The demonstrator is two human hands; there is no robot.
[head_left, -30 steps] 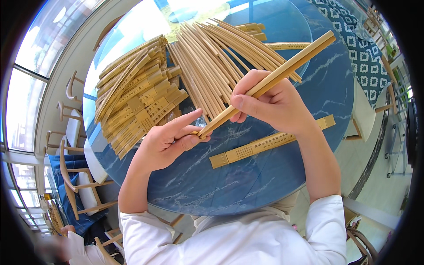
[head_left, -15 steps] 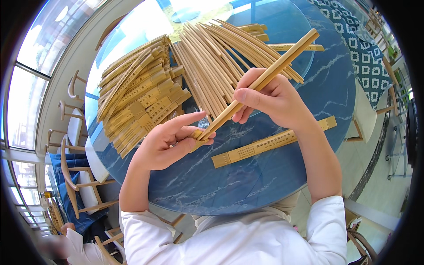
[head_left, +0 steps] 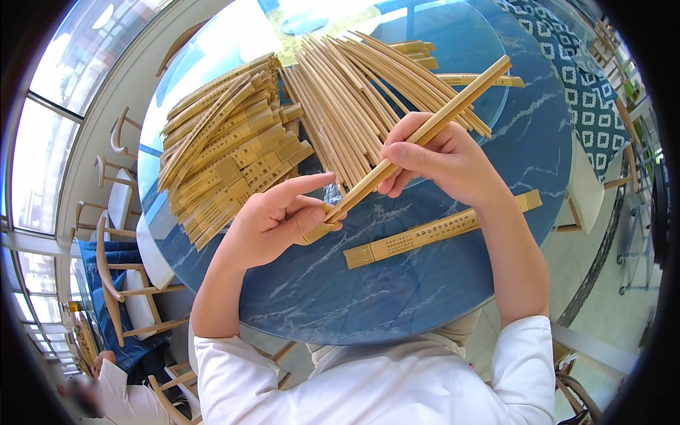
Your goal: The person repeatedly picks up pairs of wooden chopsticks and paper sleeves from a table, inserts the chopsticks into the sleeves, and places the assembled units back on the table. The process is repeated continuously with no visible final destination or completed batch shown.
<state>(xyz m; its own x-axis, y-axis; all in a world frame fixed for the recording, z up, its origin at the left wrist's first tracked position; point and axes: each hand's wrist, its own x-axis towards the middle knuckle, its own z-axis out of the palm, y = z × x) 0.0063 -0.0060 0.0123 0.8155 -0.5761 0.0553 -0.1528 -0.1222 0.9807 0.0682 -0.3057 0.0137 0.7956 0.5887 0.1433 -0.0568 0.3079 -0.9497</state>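
Note:
My right hand (head_left: 440, 157) pinches a pair of wooden chopsticks (head_left: 368, 184) between thumb and fingers, with their upper end slanting away to the right. At their lower end, my left hand (head_left: 283, 214) grips a tan printed paper chopstick sleeve (head_left: 316, 232), its index finger stretched out. The chopstick ends meet the sleeve's mouth; how far in they sit cannot be made out. A flat paper sleeve (head_left: 440, 229) lies on the table below my right forearm. Beyond my hands are a fan of loose chopsticks (head_left: 343, 106) and, on its left, a heap of printed sleeves (head_left: 227, 166).
Everything lies on a round blue marbled table (head_left: 368, 304) with a glass turntable at its centre. Another sleeve (head_left: 499, 80) rests at the back right, and clear plastic film (head_left: 331, 191) lies by the chopsticks. Wooden chairs (head_left: 142, 290) and another person (head_left: 124, 389) are at the left.
The chopsticks' upper end has dipped slightly, and both hands have shifted a little. The view has moved slightly. Both hands keep their grips.

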